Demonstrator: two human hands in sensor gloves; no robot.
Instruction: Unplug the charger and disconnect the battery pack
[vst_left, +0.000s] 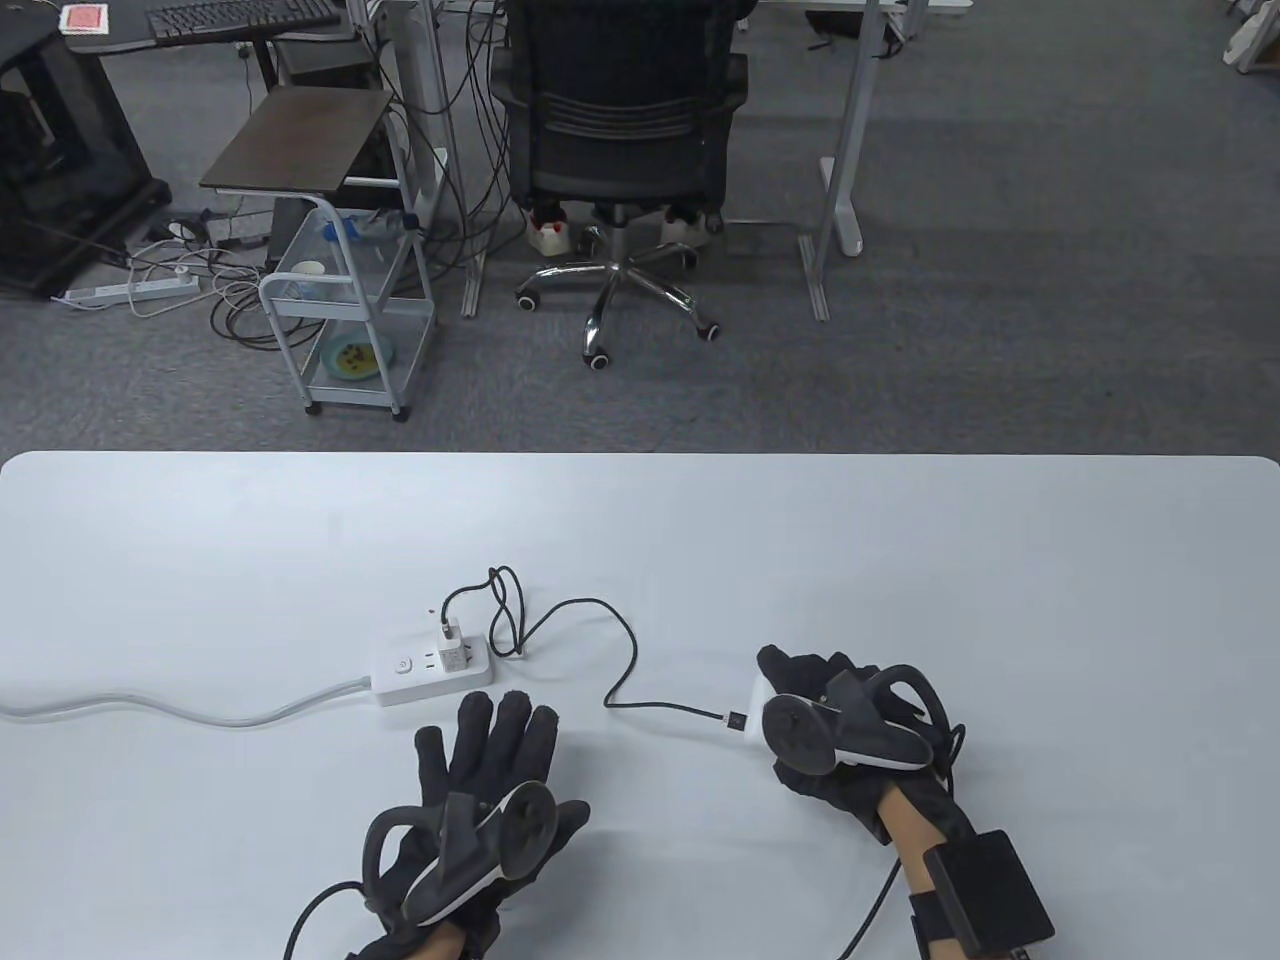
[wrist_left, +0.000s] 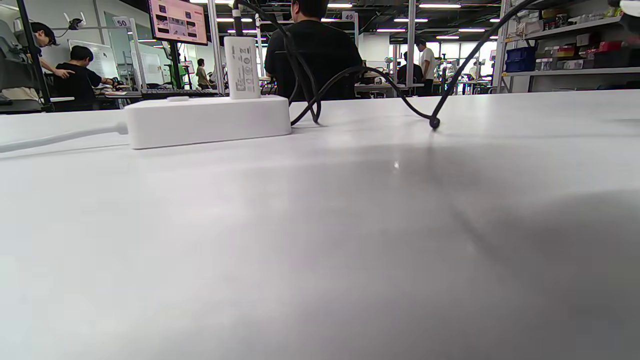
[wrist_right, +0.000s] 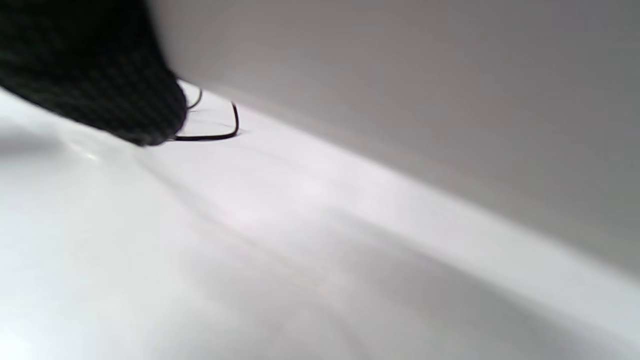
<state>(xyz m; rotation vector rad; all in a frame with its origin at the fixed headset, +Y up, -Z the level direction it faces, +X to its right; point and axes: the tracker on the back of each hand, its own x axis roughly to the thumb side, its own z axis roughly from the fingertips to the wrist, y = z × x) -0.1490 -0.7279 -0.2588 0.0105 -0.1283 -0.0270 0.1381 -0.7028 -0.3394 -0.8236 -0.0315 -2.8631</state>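
Tabletop (vst_left: 900, 560): white, seen from above; my hands come in from the near edge.
Strip (vst_left: 432, 675): white power strip left of centre, its pale cord (vst_left: 180, 712) running off the left edge.
Charger (vst_left: 450, 640): small white block standing upright in the strip, plugged in. My left wrist view shows the same charger (wrist_left: 241, 67) upright on the strip (wrist_left: 207, 121).
Cable (vst_left: 600, 640): black, leaves the charger top, loops once just right of the strip, curves right and ends in a plug (vst_left: 735, 720) seated in the pack.
Pack (vst_left: 755, 705): white battery pack at right of centre, mostly hidden under my right hand; only its left end shows, cable plugged in there.
Left hand (vst_left: 480, 790): flat on the tabletop, fingers spread and pointing toward the strip, fingertips just short of it, holding nothing.
Right hand (vst_left: 850, 730): lies over the pack with fingers curled around it; I read that as a grip on the pack.
Right wrist view: blurred; a dark gloved finger (wrist_right: 100, 65) at top left, a bit of black cable (wrist_right: 220, 127) beyond it.
Floor beyond: office chair (vst_left: 620, 130), small cart (vst_left: 345, 310).
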